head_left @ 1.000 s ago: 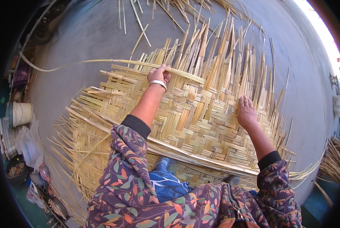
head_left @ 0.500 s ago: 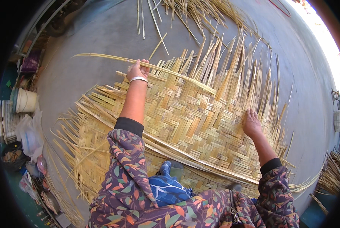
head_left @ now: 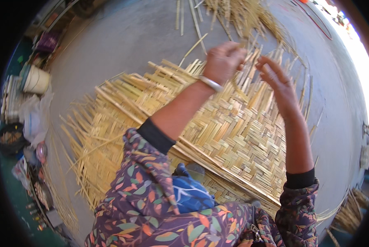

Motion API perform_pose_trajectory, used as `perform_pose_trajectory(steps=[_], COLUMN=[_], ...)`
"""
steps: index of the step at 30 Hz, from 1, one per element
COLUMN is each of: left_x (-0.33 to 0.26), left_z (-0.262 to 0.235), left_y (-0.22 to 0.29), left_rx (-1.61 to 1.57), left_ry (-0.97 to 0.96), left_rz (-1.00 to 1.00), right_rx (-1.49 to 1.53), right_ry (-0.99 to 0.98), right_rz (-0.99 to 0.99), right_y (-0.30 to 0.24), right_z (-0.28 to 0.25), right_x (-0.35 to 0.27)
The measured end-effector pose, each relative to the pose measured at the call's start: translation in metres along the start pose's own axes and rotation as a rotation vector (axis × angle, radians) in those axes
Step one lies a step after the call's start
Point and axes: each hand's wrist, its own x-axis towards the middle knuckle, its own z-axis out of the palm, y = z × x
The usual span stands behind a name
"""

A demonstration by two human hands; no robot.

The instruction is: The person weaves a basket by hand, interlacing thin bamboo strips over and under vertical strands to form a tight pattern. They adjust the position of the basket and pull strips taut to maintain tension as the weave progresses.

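As left hand (head_left: pixel 221 64) blurs | grip unclear | right hand (head_left: pixel 280 82) near | mat (head_left: pixel 250 150) partly hidden

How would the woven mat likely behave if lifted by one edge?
The woven mat would probably flex rather than stay rigid, being broad and made of thin, flat strips. The loose strip ends at its left edge may snag, since they jut out unevenly.

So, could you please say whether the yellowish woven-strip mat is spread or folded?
Spread: the mat lies flat across the grey floor, its weave exposed.
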Motion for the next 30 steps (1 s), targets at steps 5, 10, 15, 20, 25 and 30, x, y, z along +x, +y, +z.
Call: perform_pose_trajectory(steps=[5, 10, 15, 20, 25, 30], left_x=[-0.030, -0.031, -0.018, -0.021, -0.023, -0.031], left_z=[0.054, 0.055, 0.053, 0.035, 0.031, 0.038], left_y=[0.001, -0.012, -0.019, -0.005, -0.005, -0.010], left_rx=[0.025, 0.176, 0.109, -0.284, -0.448, -0.178], left_ry=[-0.144, -0.075, 0.074, -0.036, -0.162, -0.185], left_rz=[0.089, 0.105, 0.028, -0.289, -0.349, -0.163], right_rx=[0.463, 0.255, 0.101, 0.297, 0.698, 0.544], right_ry=[0.128, 0.235, 0.285, 0.261, 0.290, 0.328], right_rz=[-0.117, -0.099, -0.278, -0.253, -0.073, -0.095], right_y=[-0.042, -0.033, -0.019, -0.025, -0.022, -0.019], right_z=[-0.014, -0.013, 0.027, 0.041, 0.013, 0.011], right_x=[0.013, -0.007, -0.014, -0.016, -0.007, -0.008])
